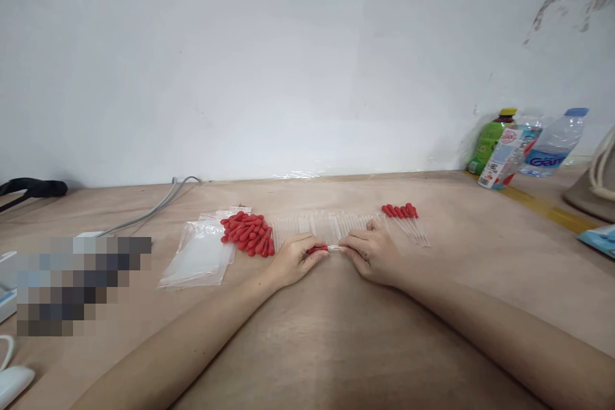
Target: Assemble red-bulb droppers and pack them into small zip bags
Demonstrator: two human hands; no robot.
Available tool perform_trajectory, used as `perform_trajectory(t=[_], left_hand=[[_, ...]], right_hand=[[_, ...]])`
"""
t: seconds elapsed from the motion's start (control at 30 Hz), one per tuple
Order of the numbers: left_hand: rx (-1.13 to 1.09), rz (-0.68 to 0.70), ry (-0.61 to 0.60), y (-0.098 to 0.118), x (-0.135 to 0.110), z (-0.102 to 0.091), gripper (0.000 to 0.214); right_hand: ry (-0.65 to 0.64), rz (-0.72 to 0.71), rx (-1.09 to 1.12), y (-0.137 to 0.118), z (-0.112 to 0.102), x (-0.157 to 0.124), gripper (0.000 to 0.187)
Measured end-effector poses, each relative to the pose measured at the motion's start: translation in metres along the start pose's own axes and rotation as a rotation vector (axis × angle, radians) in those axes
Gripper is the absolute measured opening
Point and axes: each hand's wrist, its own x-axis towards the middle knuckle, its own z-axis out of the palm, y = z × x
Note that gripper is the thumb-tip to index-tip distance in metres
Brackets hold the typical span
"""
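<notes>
My left hand [298, 259] is closed on a red rubber dropper bulb [317, 248], its open end facing right. My right hand [369, 251] pinches a clear glass dropper tube [333, 248], whose end meets the bulb; how deep it sits inside I cannot tell. Behind both hands lies a row of loose glass tubes [307, 224], partly hidden by my fingers. Left of my left hand is a heap of red bulbs [247, 232]. Beyond my right hand, several assembled droppers [408, 221] lie side by side, red bulbs at the far end.
Clear zip bags [199, 255] lie left of the heap. A grey cable [158, 206], a blurred-out object [81, 285] and a white mouse [15, 385] are further left. At the back right stand a green bottle [489, 144], a carton [507, 157] and a water bottle [552, 147].
</notes>
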Motion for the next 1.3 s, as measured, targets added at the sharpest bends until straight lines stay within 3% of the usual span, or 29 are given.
perform_trajectory(t=[0.17, 0.43, 1.3], left_hand=[[-0.026, -0.025, 0.01, 0.002, 0.001, 0.0, 0.019], [-0.115, -0.176, 0.114, -0.002, 0.0, -0.001, 0.02], [-0.089, -0.067, 0.036, 0.002, -0.002, -0.001, 0.02]], right_hand=[[-0.036, 0.023, 0.062, 0.006, 0.002, -0.001, 0.021], [-0.011, 0.113, 0.169, 0.013, -0.001, -0.008, 0.014], [-0.038, 0.042, 0.054, 0.004, 0.01, -0.004, 0.025]])
